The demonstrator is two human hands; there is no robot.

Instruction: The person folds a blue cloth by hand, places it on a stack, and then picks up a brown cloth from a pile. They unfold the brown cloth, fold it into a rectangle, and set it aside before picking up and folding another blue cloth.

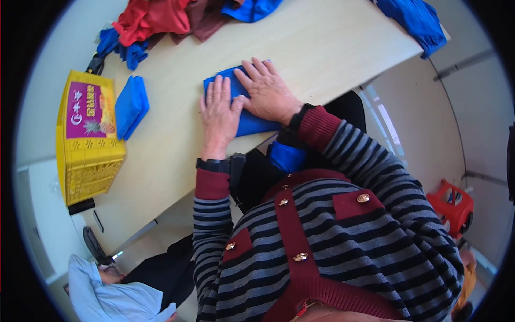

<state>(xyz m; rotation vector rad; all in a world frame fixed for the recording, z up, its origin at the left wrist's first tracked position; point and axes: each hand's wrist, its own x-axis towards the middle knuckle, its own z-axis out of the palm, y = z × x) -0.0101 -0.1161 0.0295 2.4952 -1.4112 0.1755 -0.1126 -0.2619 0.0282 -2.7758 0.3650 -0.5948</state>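
Note:
Both my hands lie flat on a blue cloth [256, 125], which is folded on the table close to its near edge. My left hand [220, 110] rests on the cloth's left part, fingers stretched forward. Beside it, my right hand [267, 92] presses over the upper right part with its fingers spread, and the two thumbs come close together. Much of the cloth is hidden under my palms. Neither hand grips anything. A second folded blue cloth [131, 107] lies to the left on the table. More blue fabric [287, 155] shows below the table edge, by my lap.
A yellow plastic basket [94, 166] stands at the table's left. Red cloth [153, 24] and other fabrics are heaped at the far left; a blue cloth [416, 27] hangs over the far right edge. A red stool [453, 209] is at right; another person [115, 295] is at lower left.

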